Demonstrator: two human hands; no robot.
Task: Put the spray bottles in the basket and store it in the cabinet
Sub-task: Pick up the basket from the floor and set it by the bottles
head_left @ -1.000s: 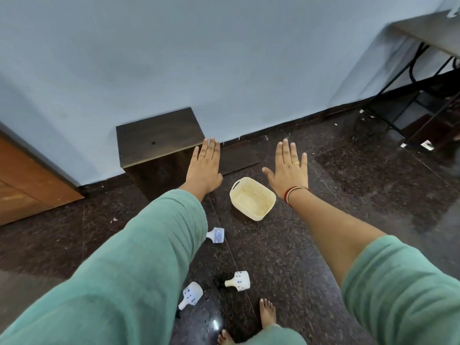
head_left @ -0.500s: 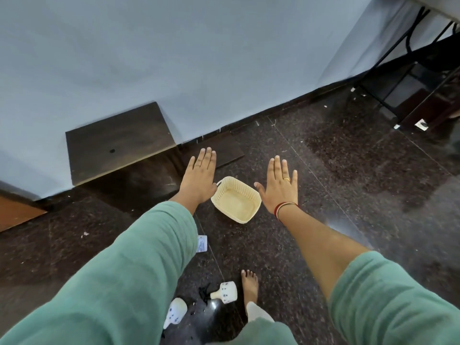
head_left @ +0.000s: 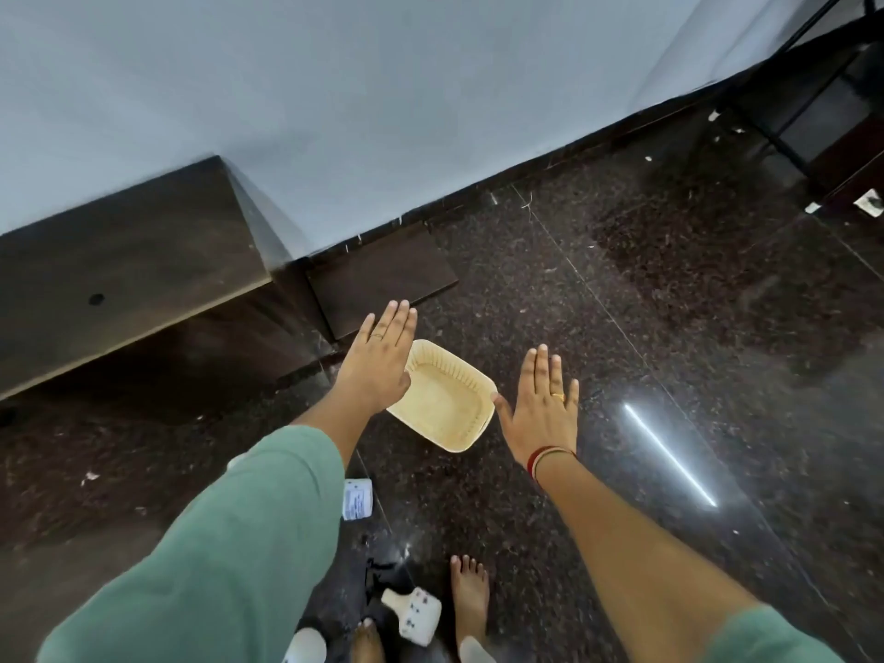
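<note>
A cream basket sits empty on the dark speckled floor, just in front of the low dark wooden cabinet that stands against the pale wall. The left hand hovers flat over the basket's left rim, its grip spread wide with fingers straight and nothing in it. The right hand hovers just right of the basket, likewise flat and empty, thumb near the rim. One white spray bottle lies on the floor nearer the person than the basket, partly hidden by the green sleeve. Another spray bottle lies further back, beside a bare foot.
</note>
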